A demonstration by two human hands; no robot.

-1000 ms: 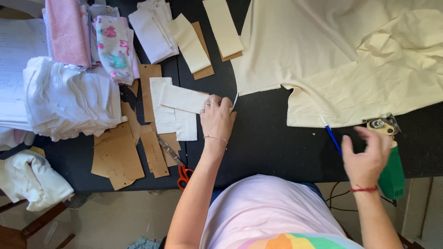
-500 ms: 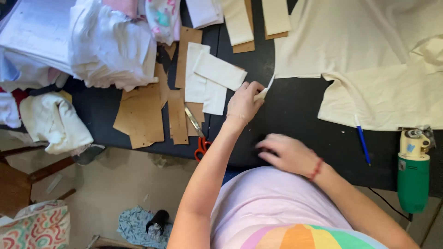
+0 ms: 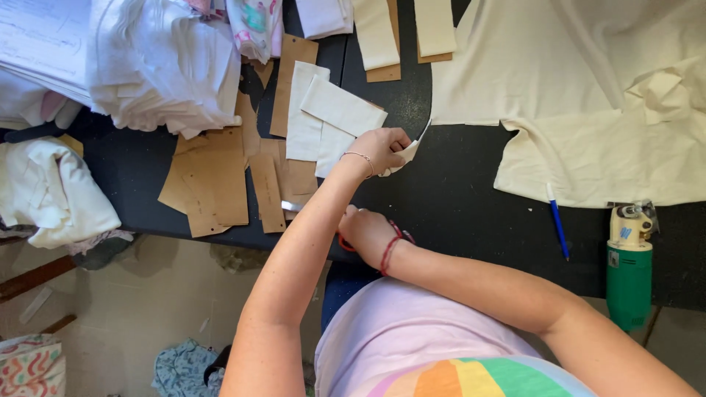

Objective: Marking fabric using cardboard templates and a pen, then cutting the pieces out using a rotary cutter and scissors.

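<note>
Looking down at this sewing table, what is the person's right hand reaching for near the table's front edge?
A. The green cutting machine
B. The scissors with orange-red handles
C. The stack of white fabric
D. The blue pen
B. The right hand rests on the orange-red handles of the scissors, whose blade pokes out over the brown paper patterns; the blue pen and green cutting machine lie far off, untouched.

A black table (image 3: pixel 456 213) fills the upper part of the view, lit evenly by soft, bright light. Below its near edge lies a pale beige floor (image 3: pixel 147 309), with what looks like a brown wooden chair frame (image 3: pixel 33 279) at the left, though little of it shows. Crumpled patterned cloth (image 3: pixel 180 367) lies on the floor near the bottom edge.
</note>
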